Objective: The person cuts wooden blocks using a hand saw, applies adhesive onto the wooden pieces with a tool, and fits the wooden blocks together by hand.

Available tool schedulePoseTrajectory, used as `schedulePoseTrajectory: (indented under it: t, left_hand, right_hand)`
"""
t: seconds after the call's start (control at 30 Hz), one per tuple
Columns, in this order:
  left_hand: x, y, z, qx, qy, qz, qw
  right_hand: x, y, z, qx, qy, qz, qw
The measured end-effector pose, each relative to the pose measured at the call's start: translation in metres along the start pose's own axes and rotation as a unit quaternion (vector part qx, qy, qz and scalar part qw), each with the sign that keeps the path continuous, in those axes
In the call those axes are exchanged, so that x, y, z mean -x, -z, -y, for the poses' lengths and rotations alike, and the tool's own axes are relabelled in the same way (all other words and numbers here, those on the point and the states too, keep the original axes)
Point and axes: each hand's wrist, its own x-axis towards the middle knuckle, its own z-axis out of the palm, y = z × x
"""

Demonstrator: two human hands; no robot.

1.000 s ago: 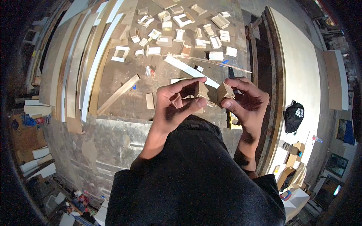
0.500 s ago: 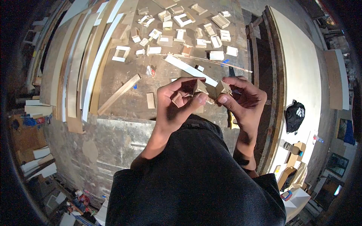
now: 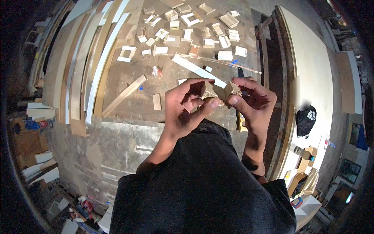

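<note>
My left hand (image 3: 186, 105) is closed, thumb and fingers gripping a small wooden piece (image 3: 209, 91) with a rough, splintered-looking edge. In my right hand (image 3: 257, 102), thumb and fingers pinch another small wooden piece (image 3: 232, 89) of similar pale colour. The two pieces meet or nearly meet in a V shape above my lap; whether they are joined below is hidden by my thumbs. Behind them on the worktop lies a long white strip (image 3: 194, 69). A small flat wooden block (image 3: 156, 101) rests left of my left hand.
Several small box-like wood assemblies (image 3: 191, 19) are scattered at the back of the worktop. Long boards (image 3: 91, 58) lie along the left, with a wooden batten (image 3: 124, 95) beside them. At right, a pale board surface (image 3: 311, 74) carries a black bag (image 3: 306, 121) and a bottle (image 3: 304, 153).
Both hands have shifted slightly to the right with the wooden pieces, still gripping them. The view has moved a little.
</note>
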Motion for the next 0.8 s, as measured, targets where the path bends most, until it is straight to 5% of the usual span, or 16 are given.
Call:
schedulePoseTrajectory:
  t: [0.43, 0.63, 0.8]
  left_hand:
    - [0.003, 0.052, 0.044, 0.093, 0.029, -0.002, 0.995]
    - [-0.007, 0.113, 0.115, -0.161, 0.121, -0.002, 0.980]
    - [-0.001, 0.185, 0.238, -0.248, 0.128, 0.040, 0.959]
  right_hand:
    - [-0.001, 0.019, -0.035, -0.081, -0.105, 0.035, 0.991]
    - [-0.002, 0.024, -0.069, -0.201, -0.200, 0.054, 0.958]
    - [0.004, -0.012, -0.063, -0.241, -0.263, -0.076, 0.931]
